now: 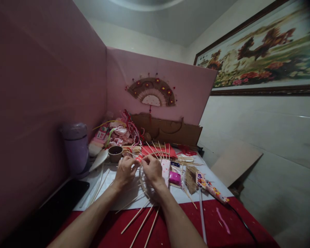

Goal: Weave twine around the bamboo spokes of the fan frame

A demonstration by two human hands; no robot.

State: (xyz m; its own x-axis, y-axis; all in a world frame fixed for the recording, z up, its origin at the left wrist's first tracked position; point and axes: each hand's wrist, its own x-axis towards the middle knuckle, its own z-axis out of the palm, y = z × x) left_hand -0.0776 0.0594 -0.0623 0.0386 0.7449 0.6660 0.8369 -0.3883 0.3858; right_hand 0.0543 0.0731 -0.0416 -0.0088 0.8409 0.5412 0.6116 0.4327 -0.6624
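My left hand (125, 171) and my right hand (152, 168) meet at the middle of the table, fingers pinched together over a fan-shaped frame of thin wooden sticks (155, 150) with red paper (158, 150) on it. Both hands grip the frame near its hub. The sticks spread away from the hands toward the back. Several long bare sticks (142, 222) lie on the red cloth in front of my wrists. A white dotted paper piece (166, 168) sits just right of my right hand.
A small brown cup (115, 153) and a purple lidded tumbler (76, 146) stand at the left. A black phone (64, 199) lies front left. A floral glue gun (212, 187), a pink block (175, 177), cardboard (167, 131) and a finished fan (152, 91) on the pink partition are nearby.
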